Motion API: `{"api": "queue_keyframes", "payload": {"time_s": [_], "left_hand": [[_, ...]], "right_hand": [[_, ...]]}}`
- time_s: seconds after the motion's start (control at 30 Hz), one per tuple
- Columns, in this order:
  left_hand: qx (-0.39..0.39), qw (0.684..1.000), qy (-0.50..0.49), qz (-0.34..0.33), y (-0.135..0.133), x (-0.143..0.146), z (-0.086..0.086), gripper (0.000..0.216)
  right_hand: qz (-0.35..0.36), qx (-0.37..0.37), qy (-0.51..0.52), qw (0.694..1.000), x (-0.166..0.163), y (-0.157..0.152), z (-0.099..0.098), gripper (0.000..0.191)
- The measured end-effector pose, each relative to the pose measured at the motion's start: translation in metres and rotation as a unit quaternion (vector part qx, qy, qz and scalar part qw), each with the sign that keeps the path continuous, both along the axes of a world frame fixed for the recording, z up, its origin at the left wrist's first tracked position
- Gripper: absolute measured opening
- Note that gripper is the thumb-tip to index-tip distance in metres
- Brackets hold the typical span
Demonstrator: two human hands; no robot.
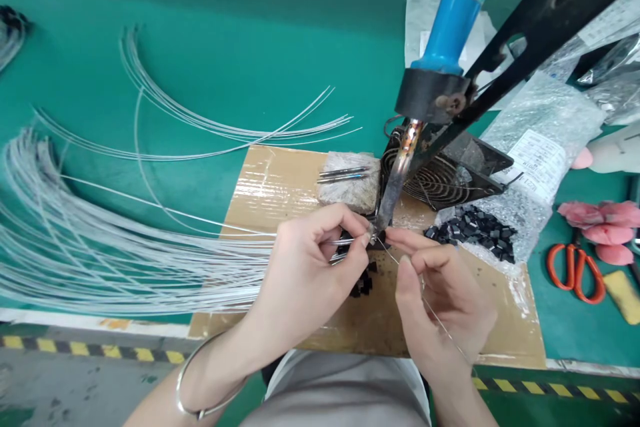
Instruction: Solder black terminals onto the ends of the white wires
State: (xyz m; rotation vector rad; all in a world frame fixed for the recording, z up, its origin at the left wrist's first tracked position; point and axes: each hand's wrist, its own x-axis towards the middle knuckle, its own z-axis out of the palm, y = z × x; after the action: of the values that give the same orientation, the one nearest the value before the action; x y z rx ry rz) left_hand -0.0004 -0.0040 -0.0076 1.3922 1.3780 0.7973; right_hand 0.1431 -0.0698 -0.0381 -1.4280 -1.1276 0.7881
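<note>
My left hand [313,263] is closed in a pinch on the end of a thin white wire, close under the tip of a soldering iron [399,177]. A small metallic piece shows at its fingertips; its exact shape is too small to make out. My right hand [447,303] pinches a thin strand of solder wire [437,321], which runs across the palm and up to the iron's tip. The iron, with a blue collar [449,30], is clamped pointing down. Beneath my left hand, a large bundle of white wires [150,273] reaches off to the left.
A cardboard sheet [270,180] lies under the work. Tweezer-like metal tools [345,175] rest on a pale block. Around the iron stand a black fan [445,180], a bag of black connectors [473,232] and orange-handled scissors [575,273]. More loose white wires [210,121] lie behind.
</note>
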Motion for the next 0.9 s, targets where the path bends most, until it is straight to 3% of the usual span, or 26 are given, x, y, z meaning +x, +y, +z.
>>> {"api": "queue_keyframes", "payload": {"time_s": [0.9], "left_hand": [[0.002,1.0,-0.021,0.002,-0.0004,0.0008,0.004,0.013]], "right_hand": [[-0.013,-0.005,-0.016,1.0,-0.0034,0.0005,0.0045,0.016]]}}
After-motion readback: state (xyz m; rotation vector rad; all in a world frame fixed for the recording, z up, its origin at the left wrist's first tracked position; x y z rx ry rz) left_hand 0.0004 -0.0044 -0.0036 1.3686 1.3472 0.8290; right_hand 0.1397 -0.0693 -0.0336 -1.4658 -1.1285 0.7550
